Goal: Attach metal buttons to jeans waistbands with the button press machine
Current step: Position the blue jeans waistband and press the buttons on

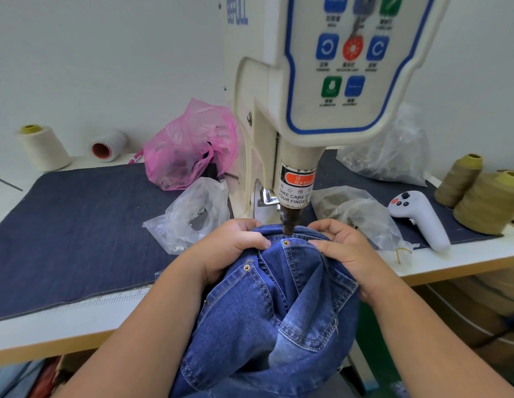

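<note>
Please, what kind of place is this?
Most likely a garment workshop or small clothing factory. A button press machine stands on the table, both hands hold blue jeans under its head, and large thread cones sit at the table's right edge.

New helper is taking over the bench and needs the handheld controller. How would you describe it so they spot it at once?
Start at the button press machine and look to its right along the dark denim mat. Between the clear plastic bags and the olive thread cones lies the white controller, pistol-shaped, the only thing there with red and black buttons.
</note>
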`<state>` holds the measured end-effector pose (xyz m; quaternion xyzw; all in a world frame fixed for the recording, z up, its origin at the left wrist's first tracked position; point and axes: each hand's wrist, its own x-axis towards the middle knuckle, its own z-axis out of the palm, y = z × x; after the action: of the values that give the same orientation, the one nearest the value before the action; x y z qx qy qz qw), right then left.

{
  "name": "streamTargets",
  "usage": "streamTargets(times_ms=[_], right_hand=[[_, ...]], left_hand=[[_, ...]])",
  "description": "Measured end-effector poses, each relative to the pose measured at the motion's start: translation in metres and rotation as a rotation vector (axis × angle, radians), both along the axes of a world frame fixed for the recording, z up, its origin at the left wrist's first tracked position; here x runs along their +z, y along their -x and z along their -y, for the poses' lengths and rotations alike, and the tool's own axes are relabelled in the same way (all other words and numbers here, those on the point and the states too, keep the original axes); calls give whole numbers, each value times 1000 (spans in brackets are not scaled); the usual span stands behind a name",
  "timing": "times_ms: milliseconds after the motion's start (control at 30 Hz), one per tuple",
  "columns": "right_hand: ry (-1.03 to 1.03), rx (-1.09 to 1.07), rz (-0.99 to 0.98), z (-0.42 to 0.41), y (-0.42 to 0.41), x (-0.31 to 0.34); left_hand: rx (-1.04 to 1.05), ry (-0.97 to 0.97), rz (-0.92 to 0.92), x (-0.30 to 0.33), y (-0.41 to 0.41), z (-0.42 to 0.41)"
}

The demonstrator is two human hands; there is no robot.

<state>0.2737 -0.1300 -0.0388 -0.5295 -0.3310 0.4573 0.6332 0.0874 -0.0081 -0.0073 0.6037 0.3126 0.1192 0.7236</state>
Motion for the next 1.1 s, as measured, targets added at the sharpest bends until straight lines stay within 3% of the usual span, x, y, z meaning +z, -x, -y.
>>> streamTargets(times_ms=[467, 733, 933, 1100], right_hand=[[17, 7, -11, 1, 1, 3], [-122, -11, 18, 12, 15, 11], [-100, 1, 55, 26, 32, 23], [-63, 87, 78, 46, 49, 32]], left_hand=[[27, -36, -1, 1, -1, 3], [-32, -183, -56, 23, 11, 14], [-109, -66, -88, 33, 30, 25], [-183, 72, 49, 35, 51, 37]])
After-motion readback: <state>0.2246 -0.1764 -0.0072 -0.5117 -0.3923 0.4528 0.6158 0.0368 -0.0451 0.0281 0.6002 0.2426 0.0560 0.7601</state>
